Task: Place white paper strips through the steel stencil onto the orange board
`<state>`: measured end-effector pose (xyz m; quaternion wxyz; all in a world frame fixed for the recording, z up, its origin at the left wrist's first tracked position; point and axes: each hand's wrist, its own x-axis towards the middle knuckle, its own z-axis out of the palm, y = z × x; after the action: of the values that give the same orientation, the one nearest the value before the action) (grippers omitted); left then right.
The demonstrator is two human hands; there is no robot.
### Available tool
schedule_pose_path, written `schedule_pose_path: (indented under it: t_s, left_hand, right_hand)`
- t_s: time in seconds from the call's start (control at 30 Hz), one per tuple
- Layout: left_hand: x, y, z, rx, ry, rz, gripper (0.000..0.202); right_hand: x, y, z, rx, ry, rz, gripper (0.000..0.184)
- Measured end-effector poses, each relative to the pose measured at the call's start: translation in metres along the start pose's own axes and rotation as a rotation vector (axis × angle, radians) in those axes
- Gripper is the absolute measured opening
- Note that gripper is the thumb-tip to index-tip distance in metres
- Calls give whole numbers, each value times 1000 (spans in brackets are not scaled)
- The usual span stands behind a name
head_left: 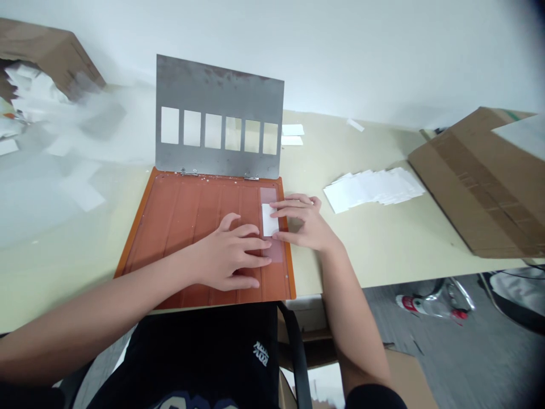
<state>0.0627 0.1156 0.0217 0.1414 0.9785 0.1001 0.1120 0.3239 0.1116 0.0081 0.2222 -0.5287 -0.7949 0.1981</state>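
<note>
While the white card (269,221) lies on a pinkish strip (267,195) near the right edge of the orange board (183,216), it could easily end up crooked, since the right hand (304,221) seems to meet it only along its right side. That grip has thumb and fingers apart; whether they pinch the card, I cannot tell. The left hand (232,258) is over the board, grip spread and holding nothing, fingertips just beside the card, so a careless brush might nudge it askew. Behind, the hinged metal plate (213,94) stands raised; a knock could drop it onto those fingers. On the tabletop (361,244) to the right, the fanned stack (374,187) overlaps loosely, and a stray sweep might scatter it.
</note>
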Motion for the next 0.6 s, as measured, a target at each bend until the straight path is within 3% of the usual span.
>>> schedule_pose_path:
  t_s: [0.6]
  left_hand:
    - [1, 1, -2, -26, -10, -18, 36]
  right_hand:
    - [0, 1, -1, -2, -22, 29, 30]
